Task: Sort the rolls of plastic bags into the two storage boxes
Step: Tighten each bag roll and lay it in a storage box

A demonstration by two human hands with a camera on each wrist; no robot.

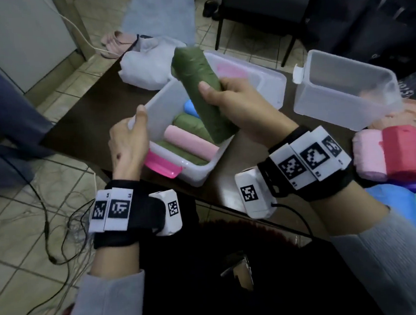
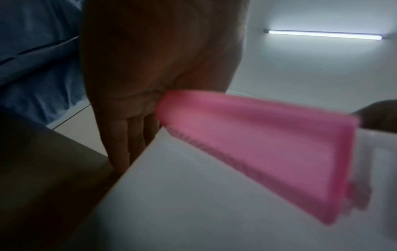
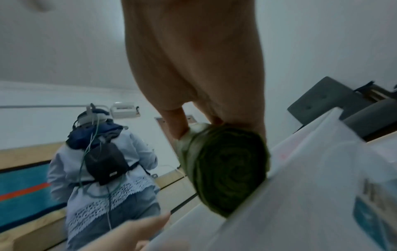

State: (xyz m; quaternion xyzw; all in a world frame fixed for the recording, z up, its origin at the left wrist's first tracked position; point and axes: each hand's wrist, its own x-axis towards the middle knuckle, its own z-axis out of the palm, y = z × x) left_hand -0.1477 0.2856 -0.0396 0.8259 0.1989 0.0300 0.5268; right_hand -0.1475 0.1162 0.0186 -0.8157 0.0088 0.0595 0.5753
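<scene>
My right hand [image 1: 218, 92] grips a long green roll [image 1: 201, 89] tilted above the near storage box [image 1: 195, 173]; its spiral end [image 3: 227, 169] shows in the right wrist view. That clear box has a pink latch [image 1: 162, 164] and holds green rolls, a pink roll [image 1: 191, 142] and a blue roll [image 1: 190, 108]. My left hand [image 1: 131, 135] holds the box's left rim, thumb over the edge; its fingers [image 2: 120, 135] lie along the box wall beside the pink latch [image 2: 268, 149]. A second clear box [image 1: 344, 83] stands at the right.
A pile of rolls, pink [image 1: 368, 156], red [image 1: 406, 153], blue and teal, lies at the right edge. A box lid [image 1: 242, 71] and a white bag [image 1: 146, 65] lie behind the near box. Cables [image 1: 43, 218] trail on the tiled floor. Another person [image 3: 103, 168] stands in the room.
</scene>
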